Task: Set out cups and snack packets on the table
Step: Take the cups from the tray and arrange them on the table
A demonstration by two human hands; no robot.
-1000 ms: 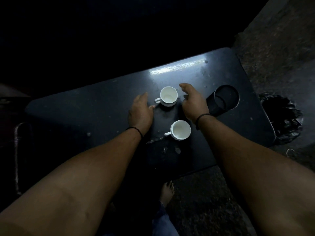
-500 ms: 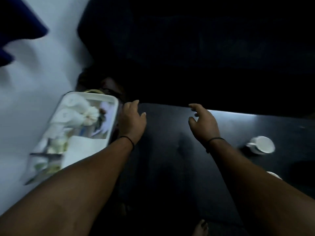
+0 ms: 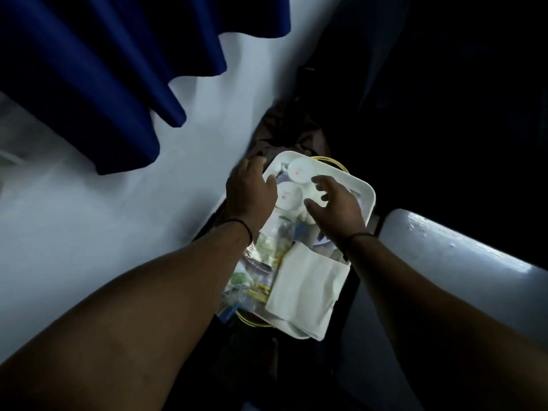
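Closest to you, below your right wrist, a folded white cloth (image 3: pixel 305 287) lies on the near end of the white tray (image 3: pixel 366 192). Beside it, under your left wrist, sit the shiny snack packets (image 3: pixel 261 262). Go a little farther and you reach your two hands. Your right hand (image 3: pixel 338 210) hangs over the tray with its fingers spread wide and bent a bit, holding nothing. The near cup (image 3: pixel 289 197) sits just left of its fingertips, between your two hands. The far cup (image 3: pixel 301 171) is just past that one, up by the tray's far end. Your left hand (image 3: pixel 249 194) is at the tray's left edge, fingers loose, and I cannot tell if it touches the rim. Both hands are close, but your right looks better placed to take the near cup.
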